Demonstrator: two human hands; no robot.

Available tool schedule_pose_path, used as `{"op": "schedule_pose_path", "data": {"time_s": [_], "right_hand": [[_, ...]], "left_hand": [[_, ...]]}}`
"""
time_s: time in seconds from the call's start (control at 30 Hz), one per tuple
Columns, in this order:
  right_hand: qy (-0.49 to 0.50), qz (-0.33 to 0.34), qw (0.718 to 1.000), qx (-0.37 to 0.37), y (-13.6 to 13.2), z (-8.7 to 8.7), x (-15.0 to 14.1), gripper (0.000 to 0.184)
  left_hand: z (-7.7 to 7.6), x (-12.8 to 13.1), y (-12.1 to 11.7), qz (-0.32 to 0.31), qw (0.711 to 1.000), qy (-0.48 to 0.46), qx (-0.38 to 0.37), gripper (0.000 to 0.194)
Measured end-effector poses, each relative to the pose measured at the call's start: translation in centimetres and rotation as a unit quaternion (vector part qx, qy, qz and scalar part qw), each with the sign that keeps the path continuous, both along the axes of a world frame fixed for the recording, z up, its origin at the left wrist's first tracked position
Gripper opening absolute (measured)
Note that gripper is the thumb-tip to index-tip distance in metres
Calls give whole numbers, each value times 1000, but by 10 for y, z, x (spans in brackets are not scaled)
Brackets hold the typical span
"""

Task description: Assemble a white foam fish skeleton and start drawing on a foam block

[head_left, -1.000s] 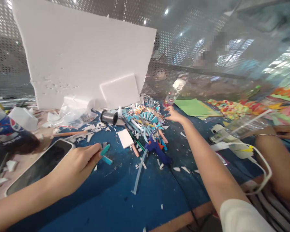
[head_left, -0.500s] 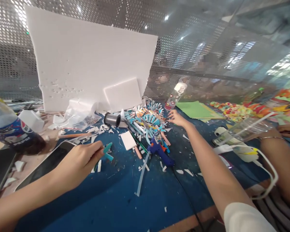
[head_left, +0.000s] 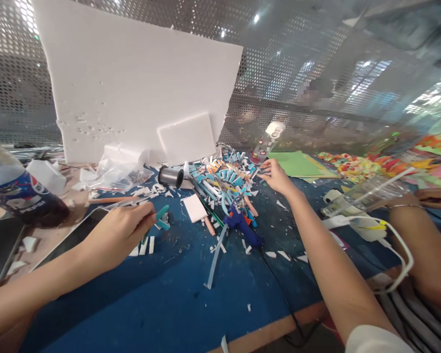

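Observation:
My left hand [head_left: 123, 228] is closed in a pinch on a bent teal strip [head_left: 162, 215], whose ends stick out past the fingertips over the blue table. Small white foam strips [head_left: 147, 245] lie just below it. At the right edge of a heap of blue, white and orange scraps [head_left: 224, 176], my right hand [head_left: 277, 177] has its fingertips drawn together. A small pale sliver [head_left: 256, 173] shows at those fingertips; whether it is gripped is unclear. A dark blue glue gun [head_left: 242, 225] with a clear glue stick [head_left: 216, 262] lies before the heap.
A white foam board [head_left: 139, 83] leans on the perforated screen at the back. A cola bottle [head_left: 22, 196] stands left, a clear bottle with white lid [head_left: 266, 142] behind my right hand. Green paper [head_left: 297, 164], a clear cup [head_left: 371, 193] and another person's arm [head_left: 419, 235] are at right.
My right hand's fingers have drawn closer together at the heap's edge. My left hand keeps the teal strip nearly in place. The view has shifted slightly.

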State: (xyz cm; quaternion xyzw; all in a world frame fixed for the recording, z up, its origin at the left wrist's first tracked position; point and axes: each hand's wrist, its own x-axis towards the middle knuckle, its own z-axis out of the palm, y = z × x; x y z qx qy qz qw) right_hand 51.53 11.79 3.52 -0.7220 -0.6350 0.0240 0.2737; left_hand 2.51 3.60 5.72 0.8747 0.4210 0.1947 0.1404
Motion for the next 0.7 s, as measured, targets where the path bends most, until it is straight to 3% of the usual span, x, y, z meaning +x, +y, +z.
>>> {"op": "schedule_pose_path", "data": {"time_s": [0.27,0.53,0.7], "right_hand": [[22,-39,999,3,8,6,-5,35],[16,-112,990,-84,13,-14,-3,35],[8,-119,989,-88,22,-7,-6,35]], "left_hand": [[12,2,1,4,999,36,14,30],[10,0,3,9,999,31,21,31],[15,0,4,13,999,45,9,29]]}}
